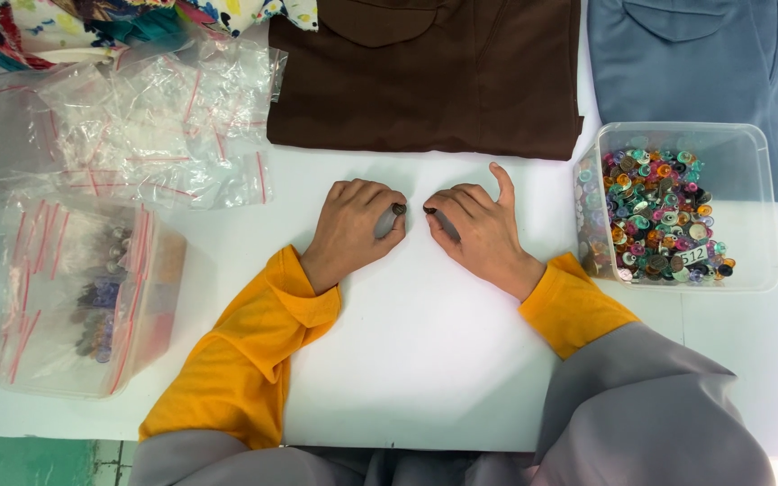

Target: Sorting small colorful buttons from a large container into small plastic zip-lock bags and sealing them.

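A small round brownish button is being pinched at the fingertips of the left hand, the other fingers being curled in, knuckles up, resting on the smooth white worktop. The right hand is being held just beside it, fingers curled w/ the forefinger lifted straight; a tiny dark bit is being gripped at its thumb tip, too small to tell what it is. The two hands are being kept near each other, not touching, approx. mid-worktop. Soft yellow cuffs are being worn under loose grey sleeves. Right of the hands, a clear square plastic tub w/ rounded corners is being used to hold a heap of small round buttons, glossy, mixed colours: pink, green, orange, blue, brown. At the far edge, a folded brown cloth, matte woven, w/ a pocket flap, is lying just beyond the hands; a grey-blue folded cloth is lying beside it, behind the tub. At the left, a pile of crinkly clear zip bags w/ red seal strips is being kept, and nearer, a clear box is being filled w/ more such bags, some w/ small dark pieces inside. A flowered fabric is showing at the top left corner.
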